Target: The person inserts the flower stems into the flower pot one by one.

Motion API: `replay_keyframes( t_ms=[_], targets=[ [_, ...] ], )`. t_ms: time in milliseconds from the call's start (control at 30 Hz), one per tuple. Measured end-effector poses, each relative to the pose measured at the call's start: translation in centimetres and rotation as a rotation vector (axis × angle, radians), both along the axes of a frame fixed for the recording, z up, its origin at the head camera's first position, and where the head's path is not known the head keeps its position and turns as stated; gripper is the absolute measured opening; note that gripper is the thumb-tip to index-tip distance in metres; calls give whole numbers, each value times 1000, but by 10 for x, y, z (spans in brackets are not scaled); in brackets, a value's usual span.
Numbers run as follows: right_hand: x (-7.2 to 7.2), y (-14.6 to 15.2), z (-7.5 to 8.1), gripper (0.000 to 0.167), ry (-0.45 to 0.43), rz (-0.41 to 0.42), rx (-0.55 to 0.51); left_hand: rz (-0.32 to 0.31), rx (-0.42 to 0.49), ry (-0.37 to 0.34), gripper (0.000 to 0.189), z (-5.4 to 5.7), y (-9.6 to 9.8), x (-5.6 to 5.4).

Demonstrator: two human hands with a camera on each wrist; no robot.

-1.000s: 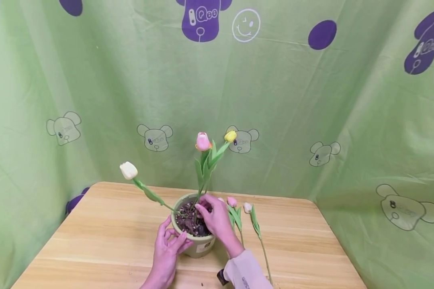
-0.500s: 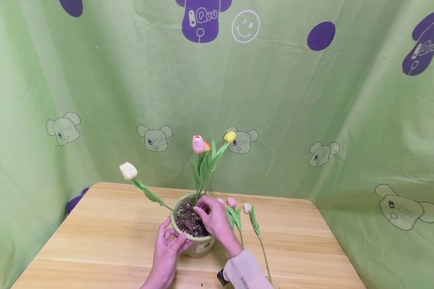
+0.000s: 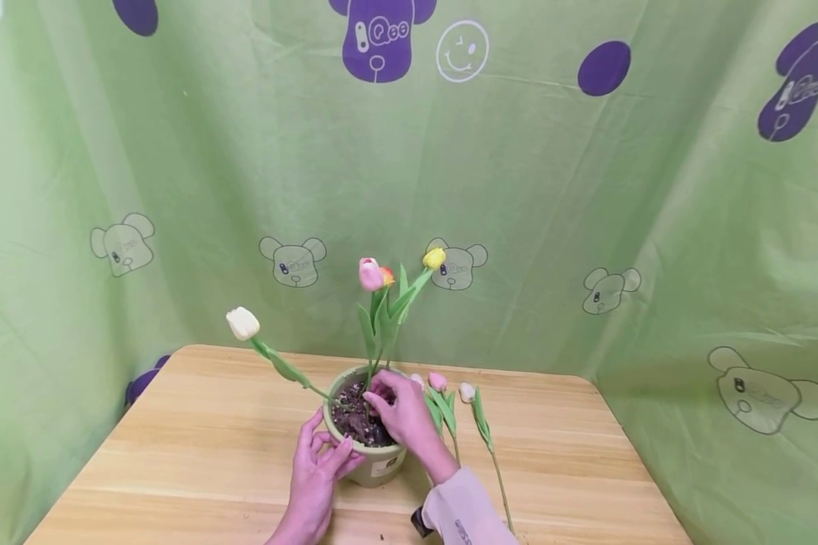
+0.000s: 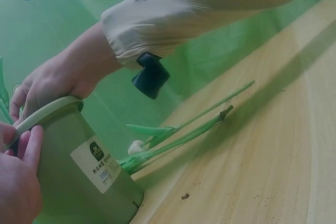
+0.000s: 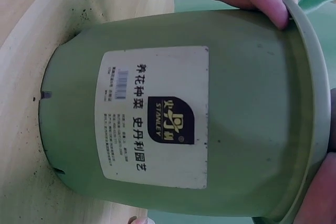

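A green flower pot full of dark soil stands on the table. My left hand grips its near left rim. Inside the pot, my right hand pinches the stem of a pink tulip low down, close over the soil; the fingertips partly hide the stem. Behind that bloom shows an orange-red tulip, with a yellow tulip to its right. A white tulip leans far out to the left. In the right wrist view, the pot's white label faces the camera.
Right of the pot, several loose tulips lie on the wooden table, among them a pink one and a white one. Crumbs of soil dot the tabletop. A green printed curtain surrounds the table.
The pink tulip's bloom has tipped left and slightly down, uncovering more of the orange-red one behind it. My right hand has shifted slightly left; my left hand keeps its hold on the rim.
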State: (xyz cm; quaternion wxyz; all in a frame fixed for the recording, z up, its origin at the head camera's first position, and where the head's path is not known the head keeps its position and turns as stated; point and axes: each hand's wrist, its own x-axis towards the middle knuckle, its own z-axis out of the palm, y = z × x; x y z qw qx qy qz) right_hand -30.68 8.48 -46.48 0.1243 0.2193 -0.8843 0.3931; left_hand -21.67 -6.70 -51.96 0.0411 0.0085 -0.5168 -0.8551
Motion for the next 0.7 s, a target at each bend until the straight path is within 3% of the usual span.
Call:
replay_keyframes(
  t_ms=[300,567,700],
  targets=[
    [3,-1,-2,9,-15,-39,-40,-1,5,-2,77,-1,0,-1],
    [4,4,-3,18,-39,-19,-176,-6,9,4,77,-1,0,-1],
    [5,8,-2,22,-90,5,-249,-7,7,7,77,-1,0,-1]
  ],
)
